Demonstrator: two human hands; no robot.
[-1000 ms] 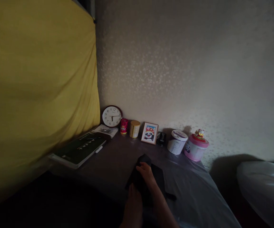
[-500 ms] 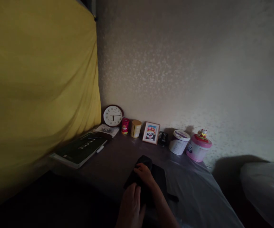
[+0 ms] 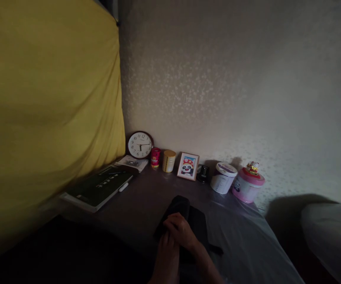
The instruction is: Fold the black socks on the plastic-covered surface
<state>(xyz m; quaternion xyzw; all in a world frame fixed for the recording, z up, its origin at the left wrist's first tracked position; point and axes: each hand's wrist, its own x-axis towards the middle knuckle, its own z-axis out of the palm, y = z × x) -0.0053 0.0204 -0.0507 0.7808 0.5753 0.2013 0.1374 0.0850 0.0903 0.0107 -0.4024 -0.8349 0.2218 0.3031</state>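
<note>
A black fabric item (image 3: pixel 198 225), like a pouch or folded bag, lies on the grey table cover near the front, with a short strap sticking out at its right. My right hand (image 3: pixel 180 229) rests over its upper left part, fingers curled together. Just below and to the left, my left hand (image 3: pixel 168 248) touches the item's lower left side, close against my right hand. The fingertips of both hands are dark and partly hidden, so what they pinch is hard to make out.
Along the wall stand a clock (image 3: pixel 140 145), a red can (image 3: pixel 155 157), a yellow-lidded can (image 3: pixel 168 161), a panda picture frame (image 3: pixel 187 166), a white tub (image 3: pixel 223 178) and a pink tub (image 3: pixel 248 185). A green book (image 3: pixel 99 187) lies left on the table (image 3: pixel 232 232).
My right hand has moved slightly down toward my left hand, and the two now touch or overlap. The black item stays in place.
</note>
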